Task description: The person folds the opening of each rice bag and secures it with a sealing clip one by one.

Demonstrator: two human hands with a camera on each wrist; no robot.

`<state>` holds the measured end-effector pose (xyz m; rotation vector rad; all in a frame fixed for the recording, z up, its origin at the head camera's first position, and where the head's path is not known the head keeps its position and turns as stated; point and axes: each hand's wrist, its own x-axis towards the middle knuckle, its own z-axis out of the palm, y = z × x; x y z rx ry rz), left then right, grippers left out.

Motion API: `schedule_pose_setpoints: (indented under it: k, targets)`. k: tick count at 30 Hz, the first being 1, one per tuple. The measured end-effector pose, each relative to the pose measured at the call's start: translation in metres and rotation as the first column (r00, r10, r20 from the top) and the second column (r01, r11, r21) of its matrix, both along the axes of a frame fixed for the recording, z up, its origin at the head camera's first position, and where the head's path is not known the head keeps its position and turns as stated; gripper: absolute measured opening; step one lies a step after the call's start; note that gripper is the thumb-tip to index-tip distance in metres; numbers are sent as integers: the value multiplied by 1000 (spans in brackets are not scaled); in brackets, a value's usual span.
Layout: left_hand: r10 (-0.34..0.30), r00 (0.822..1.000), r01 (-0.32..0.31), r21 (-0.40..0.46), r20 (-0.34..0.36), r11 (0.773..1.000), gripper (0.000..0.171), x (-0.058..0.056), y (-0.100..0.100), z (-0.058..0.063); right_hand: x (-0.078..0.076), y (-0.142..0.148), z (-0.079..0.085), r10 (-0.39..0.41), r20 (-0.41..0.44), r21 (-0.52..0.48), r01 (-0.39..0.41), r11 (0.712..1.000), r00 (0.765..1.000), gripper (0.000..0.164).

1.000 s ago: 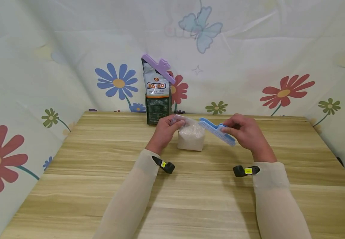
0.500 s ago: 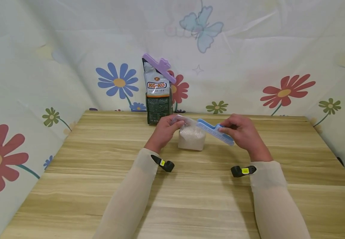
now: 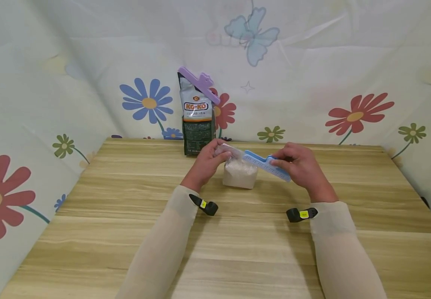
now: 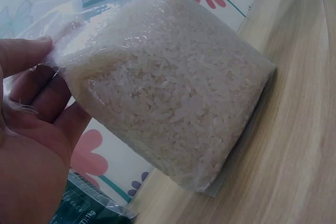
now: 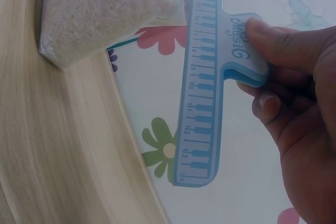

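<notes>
A clear plastic bag of white rice point(image 3: 240, 173) stands upright on the wooden table, its gathered top folded toward the left. My left hand point(image 3: 208, 161) pinches that top between thumb and fingers, as the left wrist view also shows. In my right hand point(image 3: 302, 168) is a long blue bag clip point(image 3: 268, 165), pinched by its handle. Piano keys, numbers and the word "Music" are printed on the clip point(image 5: 202, 103). The clip slants down to the right, and its far end overlaps the plastic at the neck of the rice bag point(image 4: 173, 87).
Behind my left hand a dark green and silver KO-KO bag point(image 3: 198, 124) stands at the table's back edge, a purple clip point(image 3: 199, 85) across its top. A flower-printed cloth point(image 3: 297, 83) hangs behind the wooden table point(image 3: 238, 249).
My right hand has moved a little to the left with the blue clip, bringing its far end over the bag's plastic neck. The left hand keeps its pinch almost in place.
</notes>
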<state>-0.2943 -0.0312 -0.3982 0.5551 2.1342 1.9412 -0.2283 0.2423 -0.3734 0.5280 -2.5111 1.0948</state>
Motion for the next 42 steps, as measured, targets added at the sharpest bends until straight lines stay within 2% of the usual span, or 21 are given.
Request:
schedule_pose_setpoints:
  k: [12,18,24,35,38,42]
  targets:
    - [35,999,-36,29,35,999,20,4,1,3,0,-5,-1,-3,-59,13,4,1000,998,8]
    - [36,999,-36,34,15,999,25,3,1,1,0,-8,-1,0,-72,-11,-1,1000,997,8]
    - [39,999,-38,16,-4,999,23,4,2,1,-1,-12,-2,5,-98,-24,-8,1000,995,8]
    - [16,1000,-16,-78,9,997,22,2,0,2,-1,-19,-1,5,-139,-30,-9,1000,990,12]
    - [6,1000,-11,-148,-30,989,23,1,-1,2,-1,-21,-1,4,-142,-31,-8,999,990,13]
    - [-33,992,2,-248,-121,969,24,-1,-3,0,-1,-23,-1,3,-149,-27,-7,1000,989,13]
